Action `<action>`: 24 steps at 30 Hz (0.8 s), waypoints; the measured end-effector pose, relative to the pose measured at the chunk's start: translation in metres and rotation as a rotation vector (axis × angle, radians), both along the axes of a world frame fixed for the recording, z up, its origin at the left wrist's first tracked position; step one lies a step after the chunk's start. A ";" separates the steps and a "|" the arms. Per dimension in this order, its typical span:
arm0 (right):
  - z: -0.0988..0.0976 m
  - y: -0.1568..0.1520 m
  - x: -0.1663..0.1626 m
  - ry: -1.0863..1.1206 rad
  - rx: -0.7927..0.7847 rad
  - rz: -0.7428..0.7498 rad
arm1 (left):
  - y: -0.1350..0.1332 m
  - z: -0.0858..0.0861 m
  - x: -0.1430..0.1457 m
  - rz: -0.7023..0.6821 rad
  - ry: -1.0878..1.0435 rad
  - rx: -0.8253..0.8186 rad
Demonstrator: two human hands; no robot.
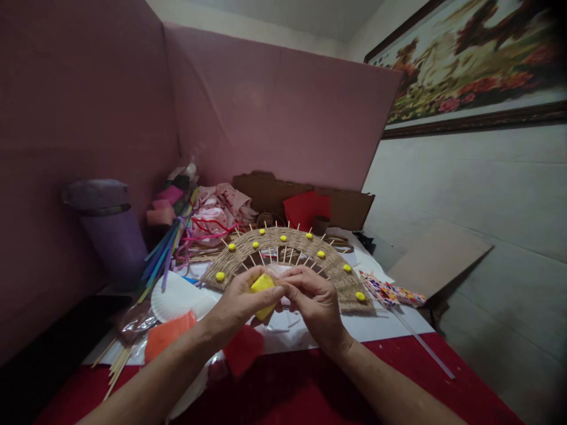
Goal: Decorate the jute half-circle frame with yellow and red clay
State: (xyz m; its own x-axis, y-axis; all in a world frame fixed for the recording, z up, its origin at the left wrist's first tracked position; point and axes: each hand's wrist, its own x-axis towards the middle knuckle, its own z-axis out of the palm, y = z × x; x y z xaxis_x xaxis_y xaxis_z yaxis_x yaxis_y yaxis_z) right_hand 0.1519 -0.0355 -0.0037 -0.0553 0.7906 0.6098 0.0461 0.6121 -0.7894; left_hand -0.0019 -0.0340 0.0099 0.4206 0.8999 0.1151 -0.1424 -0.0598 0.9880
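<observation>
pink panels [283, 112] behind red-covered surface [390, 372]. left: purple container [114, 236], coloured strips [165, 255], white plate [177, 298] crowding left forearm. centre: yellow lump [262, 283] between hands, likely light, soft; best cupped loosely. left hand [241, 299]: fingers curled round lump. woven arch [270, 241] behind: probably light, stiffish; hold broad band, sticks [277, 254] look fragile. right hand [316, 304]: fingers pinched at lump's edge, cannot tell what's gripped. farther right: patterned wrapper [378, 290].

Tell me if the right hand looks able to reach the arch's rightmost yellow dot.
Likely yes: nothing visible blocks the right hand from that dot, though its fingers are busy beside the yellow lump.
</observation>
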 end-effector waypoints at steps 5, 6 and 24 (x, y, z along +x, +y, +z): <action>-0.001 0.002 -0.004 0.132 -0.119 0.064 | 0.002 -0.001 -0.001 0.005 0.007 0.019; -0.001 0.003 -0.004 0.178 -0.152 0.089 | 0.003 -0.002 -0.001 0.011 0.002 0.011; -0.004 0.003 -0.007 0.163 -0.272 0.124 | 0.006 -0.006 0.002 0.038 -0.128 0.025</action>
